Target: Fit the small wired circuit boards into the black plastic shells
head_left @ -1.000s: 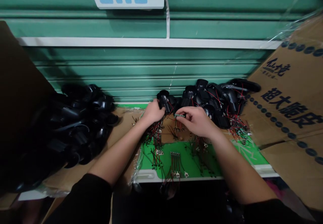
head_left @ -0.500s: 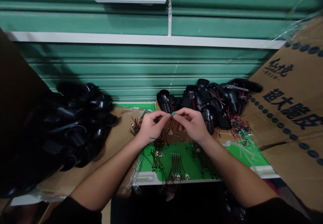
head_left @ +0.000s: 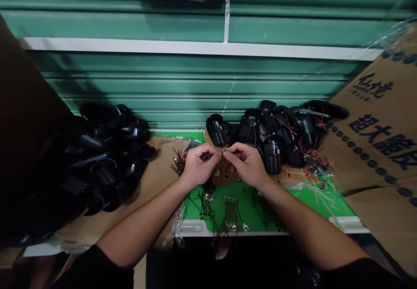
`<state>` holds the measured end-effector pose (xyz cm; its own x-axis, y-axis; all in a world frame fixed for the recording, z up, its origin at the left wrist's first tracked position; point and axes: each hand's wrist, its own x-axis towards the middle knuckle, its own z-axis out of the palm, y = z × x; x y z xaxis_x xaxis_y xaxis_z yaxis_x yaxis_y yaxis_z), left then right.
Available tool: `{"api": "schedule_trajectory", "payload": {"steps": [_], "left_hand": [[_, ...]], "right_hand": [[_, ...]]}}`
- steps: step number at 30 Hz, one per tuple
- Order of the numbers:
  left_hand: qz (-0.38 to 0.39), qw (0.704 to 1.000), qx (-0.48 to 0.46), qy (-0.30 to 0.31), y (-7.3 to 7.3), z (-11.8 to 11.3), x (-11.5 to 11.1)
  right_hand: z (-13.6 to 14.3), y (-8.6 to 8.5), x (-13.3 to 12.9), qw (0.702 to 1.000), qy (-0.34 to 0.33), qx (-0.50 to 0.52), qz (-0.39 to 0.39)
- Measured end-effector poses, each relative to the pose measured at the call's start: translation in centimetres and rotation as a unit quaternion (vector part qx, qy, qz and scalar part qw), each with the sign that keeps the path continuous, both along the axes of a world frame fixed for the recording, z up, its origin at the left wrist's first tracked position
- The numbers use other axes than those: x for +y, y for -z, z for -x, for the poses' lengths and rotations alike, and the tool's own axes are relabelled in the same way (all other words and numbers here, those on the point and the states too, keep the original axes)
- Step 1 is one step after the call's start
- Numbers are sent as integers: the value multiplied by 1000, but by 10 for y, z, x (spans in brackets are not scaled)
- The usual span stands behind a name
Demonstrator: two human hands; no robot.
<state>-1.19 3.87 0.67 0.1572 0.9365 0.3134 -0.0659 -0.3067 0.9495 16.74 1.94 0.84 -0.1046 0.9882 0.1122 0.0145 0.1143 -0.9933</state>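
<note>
The right hand [head_left: 246,164] pinches a small green board [head_left: 224,150]; just left of that grip, the left hand's [head_left: 201,165] hold is unclear. Wires [head_left: 223,166] dangle below; a snag could strain them.

PCB [head_left: 224,150] btwn hands [head_left: 199,165] [head_left: 248,164], casings [head_left: 97,143] L & R

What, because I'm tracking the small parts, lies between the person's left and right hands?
In the head view, a small green piece lies between the left hand and right hand; the right pinches it, thin wires showing below. Whether the left grips it is unclear.
</note>
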Motion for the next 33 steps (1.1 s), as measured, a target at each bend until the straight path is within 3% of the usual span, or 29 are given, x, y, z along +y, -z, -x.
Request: {"api": "schedule_trajectory", "payload": {"steps": [12,18,21,25,28,33], "left_hand": [[-88,992,77,-56,5,-4,-8],[-139,974,134,-118,6,-2,-9],[-87,981,99,-144,8,0,-1],[47,991,-12,-121,11,2,12],[100,985,-75,-117,11,5,20],[134,980,-100,-103,6,8,23]], "right_hand": [[5,0,-4,999,25,-10,22],[-1,1,2,998,16,-64,2],[-8,-4,7,997,-7,-75,6],[-23,-12,16,997,20,-69,0],[-32,-12,22,996,24,-85,11],[-34,-5,22,968,-28,-244,-49]]}}
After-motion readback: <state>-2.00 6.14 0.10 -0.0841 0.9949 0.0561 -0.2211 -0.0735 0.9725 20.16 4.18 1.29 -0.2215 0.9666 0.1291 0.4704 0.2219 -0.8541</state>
